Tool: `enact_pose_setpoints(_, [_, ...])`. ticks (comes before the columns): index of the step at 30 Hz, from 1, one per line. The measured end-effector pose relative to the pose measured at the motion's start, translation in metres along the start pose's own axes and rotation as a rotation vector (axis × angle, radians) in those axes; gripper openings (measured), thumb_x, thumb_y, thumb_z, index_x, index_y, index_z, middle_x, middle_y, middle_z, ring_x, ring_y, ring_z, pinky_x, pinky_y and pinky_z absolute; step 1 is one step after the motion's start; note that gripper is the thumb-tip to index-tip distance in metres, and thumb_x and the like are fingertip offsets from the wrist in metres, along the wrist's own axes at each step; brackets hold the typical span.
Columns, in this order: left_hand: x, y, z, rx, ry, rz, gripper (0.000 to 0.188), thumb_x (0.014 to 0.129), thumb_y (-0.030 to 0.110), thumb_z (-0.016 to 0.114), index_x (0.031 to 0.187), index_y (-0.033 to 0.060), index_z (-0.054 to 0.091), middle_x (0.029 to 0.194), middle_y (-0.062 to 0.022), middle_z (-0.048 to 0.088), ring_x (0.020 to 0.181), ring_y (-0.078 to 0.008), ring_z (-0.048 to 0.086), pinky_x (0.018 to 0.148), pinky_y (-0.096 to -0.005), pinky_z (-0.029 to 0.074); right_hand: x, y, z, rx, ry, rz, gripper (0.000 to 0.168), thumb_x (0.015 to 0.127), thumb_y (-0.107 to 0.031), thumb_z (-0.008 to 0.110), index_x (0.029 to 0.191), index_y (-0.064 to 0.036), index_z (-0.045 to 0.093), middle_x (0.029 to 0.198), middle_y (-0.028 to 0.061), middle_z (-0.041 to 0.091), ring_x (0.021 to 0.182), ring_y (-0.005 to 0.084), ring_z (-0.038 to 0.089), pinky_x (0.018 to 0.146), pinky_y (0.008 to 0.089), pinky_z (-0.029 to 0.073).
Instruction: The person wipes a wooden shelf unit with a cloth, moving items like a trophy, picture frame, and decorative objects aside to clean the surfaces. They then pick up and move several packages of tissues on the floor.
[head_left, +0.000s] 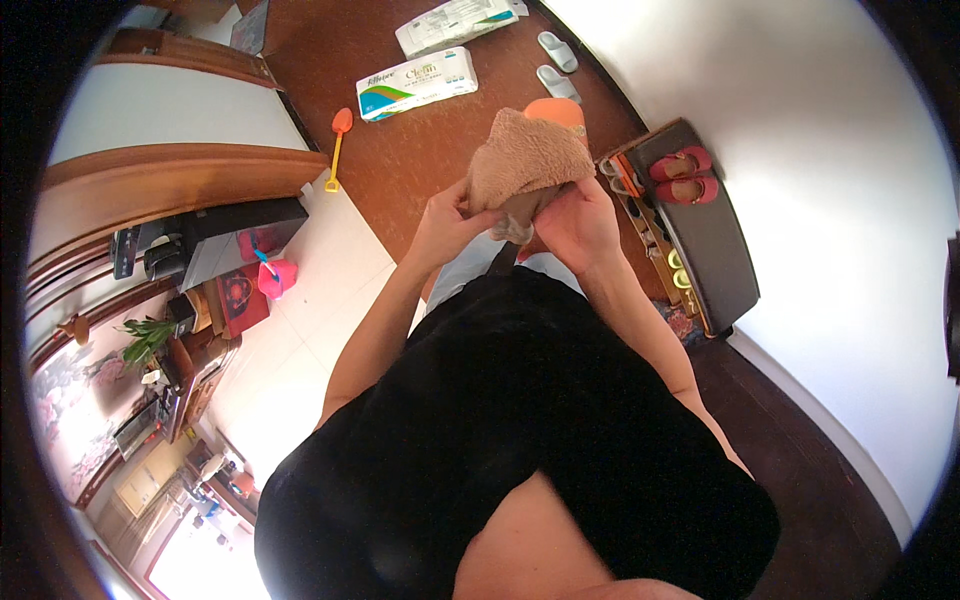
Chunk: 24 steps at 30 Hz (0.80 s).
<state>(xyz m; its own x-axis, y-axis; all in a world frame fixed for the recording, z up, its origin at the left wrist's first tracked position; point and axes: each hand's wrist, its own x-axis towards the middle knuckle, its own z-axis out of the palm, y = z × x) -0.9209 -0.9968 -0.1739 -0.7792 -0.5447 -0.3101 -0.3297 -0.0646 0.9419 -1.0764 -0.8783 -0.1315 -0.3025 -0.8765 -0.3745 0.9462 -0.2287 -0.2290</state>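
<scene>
A brown terry cloth (529, 161) is bunched up in front of my body. My left hand (450, 225) pinches its lower left edge, with the thumb on top. My right hand (583, 225) supports the right side, palm up, its fingers mostly hidden under the fabric. A smoother brownish-grey part (514, 225) hangs between the two hands. Past the cloth's far edge shows an orange rounded object (553, 111); the cloth covers the rest, and I cannot tell whether it is held or lies farther off.
Two white plastic-wrapped packs (420, 84) and pale slippers (557, 52) lie on the brown floor ahead. A toy shovel (339, 150) and a pink bucket (277, 279) are at left. On the right, a cushioned shoe bench (705, 240) bearing red shoes (684, 176) stands against the white wall (825, 187).
</scene>
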Motion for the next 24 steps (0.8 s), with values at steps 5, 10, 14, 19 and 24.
enact_pose_setpoints(5, [0.052, 0.010, -0.039, 0.118, 0.028, 0.023, 0.055, 0.075, 0.019, 0.077, 0.122, -0.0011, 0.058, 0.097, -0.0081, 0.070, 0.090, -0.0131, 0.065, 0.080, -0.0304, 0.052, 0.065, -0.008, 0.029, -0.048, 0.051, -0.007, 0.045, 0.102, -0.029, 0.034, 0.138, -0.004, 0.038, 0.141, 0.0115, 0.043, 0.131, 0.0286, 0.040, 0.112, 0.0459, 0.028])
enact_pose_setpoints(10, [0.089, 0.033, -0.085, -0.125, 0.070, 0.143, 0.057, 0.079, 0.024, 0.074, 0.127, -0.0005, 0.055, 0.100, -0.0099, 0.068, 0.091, -0.0143, 0.064, 0.081, -0.0314, 0.051, 0.130, -0.015, 0.059, -0.031, 0.005, 0.028, 0.046, 0.101, -0.031, 0.034, 0.139, -0.007, 0.041, 0.144, 0.0088, 0.042, 0.133, 0.0276, 0.039, 0.112, 0.0471, 0.027])
enact_pose_setpoints(14, [0.133, 0.034, -0.137, -0.258, 0.154, -0.059, 0.043, 0.093, 0.024, 0.058, 0.128, -0.0009, 0.055, 0.094, -0.0077, 0.067, 0.084, -0.0139, 0.064, 0.079, -0.0289, 0.050, 0.168, -0.031, 0.080, -0.085, -0.008, 0.004, 0.046, 0.100, -0.034, 0.037, 0.136, -0.007, 0.045, 0.137, 0.0091, 0.049, 0.128, 0.0283, 0.046, 0.109, 0.0461, 0.033])
enact_pose_setpoints(19, [0.154, -0.051, -0.194, -0.158, 0.330, -0.074, 0.040, 0.093, 0.024, 0.060, 0.123, -0.0012, 0.058, 0.093, -0.0079, 0.068, 0.081, -0.0125, 0.064, 0.075, -0.0272, 0.050, 0.210, -0.051, 0.103, -0.214, -0.046, -0.022, 0.046, 0.100, -0.031, 0.034, 0.137, -0.004, 0.043, 0.141, 0.0122, 0.046, 0.131, 0.0298, 0.042, 0.111, 0.0495, 0.030])
enact_pose_setpoints(24, [0.094, -0.129, -0.223, -0.060, 0.567, -0.327, 0.042, 0.090, 0.029, 0.065, 0.121, 0.0016, 0.062, 0.096, -0.0066, 0.069, 0.081, -0.0121, 0.065, 0.073, -0.0270, 0.050, 0.252, -0.050, 0.115, -0.269, -0.093, 0.041, 0.047, 0.100, -0.031, 0.032, 0.136, -0.003, 0.043, 0.140, 0.0121, 0.047, 0.130, 0.0304, 0.043, 0.111, 0.0495, 0.029])
